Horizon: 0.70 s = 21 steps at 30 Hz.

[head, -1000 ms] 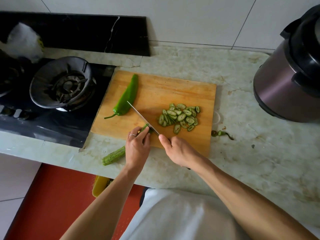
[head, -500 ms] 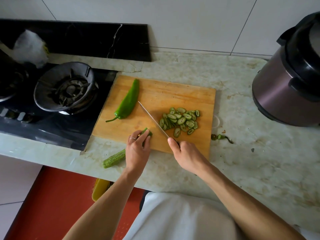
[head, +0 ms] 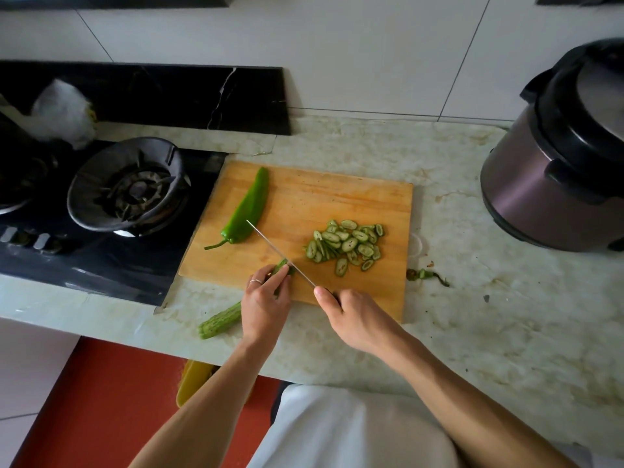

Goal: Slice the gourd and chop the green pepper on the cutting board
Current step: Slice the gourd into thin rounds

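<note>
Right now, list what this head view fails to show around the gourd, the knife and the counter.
- Gourd: its middle is hidden under the left hand, head view.
- Knife: its handle is buried in the right hand.
- Pressure cooker: its right side is cut off by the frame edge.
- Scrap on the counter beside the cutting board: too small to identify.

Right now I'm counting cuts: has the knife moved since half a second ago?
Yes. Against the cutting board, the knife has shifted left, away from the slices and onto the gourd end.
</note>
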{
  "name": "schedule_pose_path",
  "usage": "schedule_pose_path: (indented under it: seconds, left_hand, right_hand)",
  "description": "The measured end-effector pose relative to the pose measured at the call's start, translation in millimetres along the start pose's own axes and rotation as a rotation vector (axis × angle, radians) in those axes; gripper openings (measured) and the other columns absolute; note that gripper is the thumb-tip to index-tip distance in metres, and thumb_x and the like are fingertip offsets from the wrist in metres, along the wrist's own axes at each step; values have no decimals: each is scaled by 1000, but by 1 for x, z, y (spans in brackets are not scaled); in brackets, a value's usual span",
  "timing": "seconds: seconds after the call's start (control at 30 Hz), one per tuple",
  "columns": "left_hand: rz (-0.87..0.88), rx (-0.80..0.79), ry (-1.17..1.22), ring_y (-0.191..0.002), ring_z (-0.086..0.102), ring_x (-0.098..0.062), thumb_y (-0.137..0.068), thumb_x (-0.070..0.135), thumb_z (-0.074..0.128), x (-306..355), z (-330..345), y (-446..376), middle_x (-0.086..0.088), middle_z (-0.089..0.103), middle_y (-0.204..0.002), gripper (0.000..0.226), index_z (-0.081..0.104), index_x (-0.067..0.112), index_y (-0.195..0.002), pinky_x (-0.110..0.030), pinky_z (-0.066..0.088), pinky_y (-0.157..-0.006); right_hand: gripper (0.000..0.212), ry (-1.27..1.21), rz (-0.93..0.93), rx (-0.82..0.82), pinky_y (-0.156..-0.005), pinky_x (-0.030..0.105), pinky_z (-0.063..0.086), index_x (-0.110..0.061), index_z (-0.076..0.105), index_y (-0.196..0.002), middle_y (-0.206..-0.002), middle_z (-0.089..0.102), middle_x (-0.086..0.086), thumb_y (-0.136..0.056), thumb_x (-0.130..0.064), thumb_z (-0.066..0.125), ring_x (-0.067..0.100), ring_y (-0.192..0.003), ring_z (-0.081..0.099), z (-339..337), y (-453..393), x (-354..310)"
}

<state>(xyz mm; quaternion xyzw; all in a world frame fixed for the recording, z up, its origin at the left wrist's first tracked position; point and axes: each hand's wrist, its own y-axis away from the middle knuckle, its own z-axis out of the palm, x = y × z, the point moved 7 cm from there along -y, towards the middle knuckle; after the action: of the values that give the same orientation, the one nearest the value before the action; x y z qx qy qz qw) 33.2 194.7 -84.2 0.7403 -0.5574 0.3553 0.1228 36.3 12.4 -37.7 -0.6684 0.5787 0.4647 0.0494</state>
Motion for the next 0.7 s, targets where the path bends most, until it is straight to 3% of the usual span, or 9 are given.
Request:
schedule_pose_path:
  seconds: [0.4, 0.53, 0.7]
  left_hand:
    - [27, 11, -25, -103, 62, -32, -86, 6, 75, 0, 5, 0, -17, 69, -114, 26, 77, 12, -111, -38, 55, -82]
    - [28, 13, -28, -104, 62, -32, -86, 6, 75, -2, 6, -1, -16, 69, -115, 26, 77, 11, -112, -36, 54, -84]
    - [24, 6, -23, -106, 63, -33, -86, 7, 75, -3, 6, -2, -17, 70, -116, 25, 77, 10, -111, -32, 50, -87]
  right_hand:
    - [58, 13, 54, -22, -62, 29, 35, -16, 41, -65, -75, 58, 11, -100, -62, 32, 27, -68, 54, 4, -8, -1]
    - [59, -10, 70, -58, -46, 29, 30, -16, 41, -66, -61, 46, 1, -100, -62, 30, 17, -51, 44, 0, -12, -6]
    - [60, -3, 63, -62, -39, 26, 29, -14, 42, -65, -57, 46, 2, -102, -60, 29, 16, -44, 45, 3, -21, -19]
